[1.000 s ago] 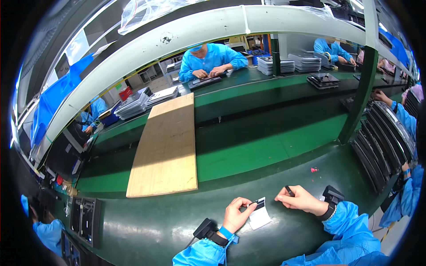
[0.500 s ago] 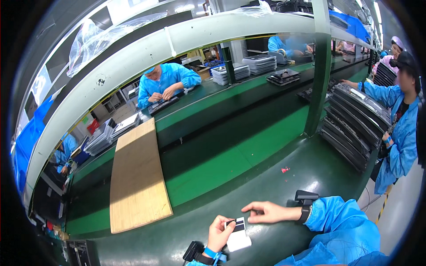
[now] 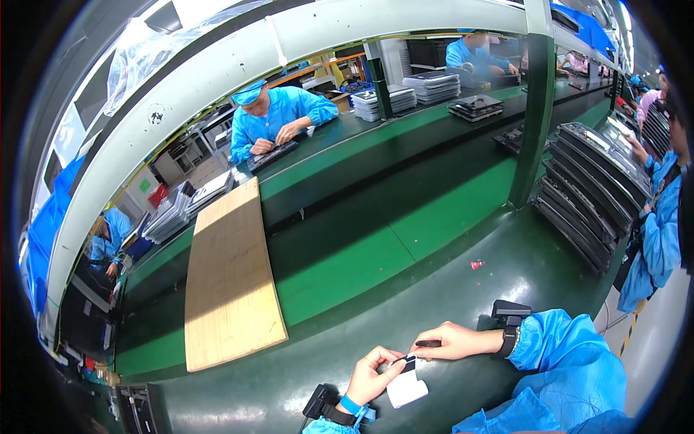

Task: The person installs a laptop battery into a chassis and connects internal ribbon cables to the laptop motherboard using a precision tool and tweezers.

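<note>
My left hand [image 3: 370, 376] pinches a small white sheet [image 3: 406, 391] at its upper left, above the near bench top. Black strips [image 3: 409, 364] run across the upper part of this sheet. Coming in from the right, my right hand [image 3: 457, 341] is closed, its fingertips at the sheet's upper edge. A small dark oblong piece [image 3: 429, 343] shows at its fingers; its kind is too small to make out.
A wooden board [image 3: 235, 282] bridges the green conveyor [image 3: 376, 246]. Stacked dark panels [image 3: 589, 195] stand at the right, beside a person in blue. A green post [image 3: 531, 123] rises before them. Red scraps [image 3: 476, 265] lie on the bench. Across the line, a co-worker [image 3: 278, 119] handles a dark part.
My right hand has moved in to the sheet's upper edge and closed, with a dark piece now showing at its fingers. The sheet has shifted slightly right; the view has shifted too.
</note>
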`<state>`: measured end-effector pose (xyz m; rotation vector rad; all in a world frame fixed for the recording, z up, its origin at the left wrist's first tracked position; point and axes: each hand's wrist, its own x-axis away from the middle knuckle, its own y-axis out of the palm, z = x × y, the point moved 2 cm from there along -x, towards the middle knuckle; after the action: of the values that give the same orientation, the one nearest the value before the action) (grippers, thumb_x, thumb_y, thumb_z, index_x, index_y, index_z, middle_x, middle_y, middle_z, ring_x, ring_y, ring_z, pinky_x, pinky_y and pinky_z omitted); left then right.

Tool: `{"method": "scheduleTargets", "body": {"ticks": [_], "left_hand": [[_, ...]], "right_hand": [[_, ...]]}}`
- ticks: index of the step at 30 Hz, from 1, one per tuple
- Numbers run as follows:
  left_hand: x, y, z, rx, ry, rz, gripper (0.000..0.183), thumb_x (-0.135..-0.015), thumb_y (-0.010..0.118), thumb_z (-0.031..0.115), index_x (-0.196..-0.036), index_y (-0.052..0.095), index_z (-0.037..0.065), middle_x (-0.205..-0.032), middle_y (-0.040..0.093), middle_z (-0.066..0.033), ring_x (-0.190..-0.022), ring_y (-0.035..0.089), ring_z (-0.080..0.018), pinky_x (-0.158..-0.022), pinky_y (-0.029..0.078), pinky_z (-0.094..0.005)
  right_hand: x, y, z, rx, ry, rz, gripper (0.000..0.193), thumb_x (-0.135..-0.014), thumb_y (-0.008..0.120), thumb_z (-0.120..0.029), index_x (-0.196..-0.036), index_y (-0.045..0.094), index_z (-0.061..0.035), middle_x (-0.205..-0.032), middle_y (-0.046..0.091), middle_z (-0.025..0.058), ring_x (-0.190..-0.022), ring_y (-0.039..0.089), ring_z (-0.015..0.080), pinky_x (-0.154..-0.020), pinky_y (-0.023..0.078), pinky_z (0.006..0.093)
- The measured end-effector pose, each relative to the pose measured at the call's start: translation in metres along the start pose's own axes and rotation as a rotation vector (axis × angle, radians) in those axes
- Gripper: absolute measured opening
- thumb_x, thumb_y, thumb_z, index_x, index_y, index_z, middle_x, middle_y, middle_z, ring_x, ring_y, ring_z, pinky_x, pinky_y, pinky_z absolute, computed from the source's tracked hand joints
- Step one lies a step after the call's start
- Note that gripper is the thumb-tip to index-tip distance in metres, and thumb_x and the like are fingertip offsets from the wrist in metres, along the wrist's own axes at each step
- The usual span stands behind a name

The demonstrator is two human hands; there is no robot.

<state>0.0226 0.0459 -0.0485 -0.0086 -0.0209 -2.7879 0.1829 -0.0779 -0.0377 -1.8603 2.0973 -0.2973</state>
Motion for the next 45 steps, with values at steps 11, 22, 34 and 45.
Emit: {"method": "scheduleTargets", "body": {"ticks": [11, 22, 34, 45], "left_hand": [[0.002, 0.008, 0.01, -0.24, 0.023, -0.003, 0.021, -0.082, 0.063, 0.013, -0.1, 0.063, 0.002, -0.092, 0.064, -0.0052, -0.084, 0.057, -0.01, -0.075, 0.045, -0.0237], [0.0, 0.003, 0.013, -0.239, 0.015, 0.02, 0.019, -0.082, 0.063, 0.014, -0.097, 0.064, 0.003, -0.089, 0.065, -0.0043, -0.081, 0.057, -0.0093, -0.072, 0.046, -0.0237], [0.001, 0.006, 0.009, -0.215, -0.016, -0.001, 0.021, -0.083, 0.062, 0.015, -0.099, 0.063, 0.002, -0.091, 0.065, -0.0044, -0.084, 0.057, -0.009, -0.075, 0.046, -0.0239], [-0.001, 0.004, 0.01, -0.232, 0.0, 0.005, 0.021, -0.083, 0.062, 0.016, -0.099, 0.063, 0.003, -0.091, 0.065, -0.0042, -0.083, 0.057, -0.0089, -0.075, 0.046, -0.0239]], "right_hand": [[0.008, -0.002, -0.002, 0.06, 0.055, -0.045, 0.027, -0.085, 0.058, -0.031, -0.096, 0.063, -0.0066, -0.064, 0.06, 0.0104, -0.051, 0.055, 0.0162, -0.048, 0.042, 0.03], [0.0, -0.004, -0.008, 0.063, 0.043, -0.084, 0.024, -0.086, 0.056, -0.028, -0.095, 0.062, -0.0059, -0.064, 0.063, 0.0048, -0.05, 0.056, 0.0127, -0.047, 0.043, 0.0273], [0.005, -0.003, -0.006, 0.081, 0.062, -0.086, 0.025, -0.085, 0.057, -0.026, -0.098, 0.061, -0.0048, -0.068, 0.065, 0.0071, -0.057, 0.061, 0.0144, -0.051, 0.045, 0.0271], [0.002, -0.004, -0.006, 0.084, 0.06, -0.084, 0.025, -0.085, 0.057, -0.027, -0.095, 0.061, -0.0037, -0.067, 0.064, 0.0067, -0.056, 0.06, 0.0132, -0.051, 0.045, 0.0267]]}}
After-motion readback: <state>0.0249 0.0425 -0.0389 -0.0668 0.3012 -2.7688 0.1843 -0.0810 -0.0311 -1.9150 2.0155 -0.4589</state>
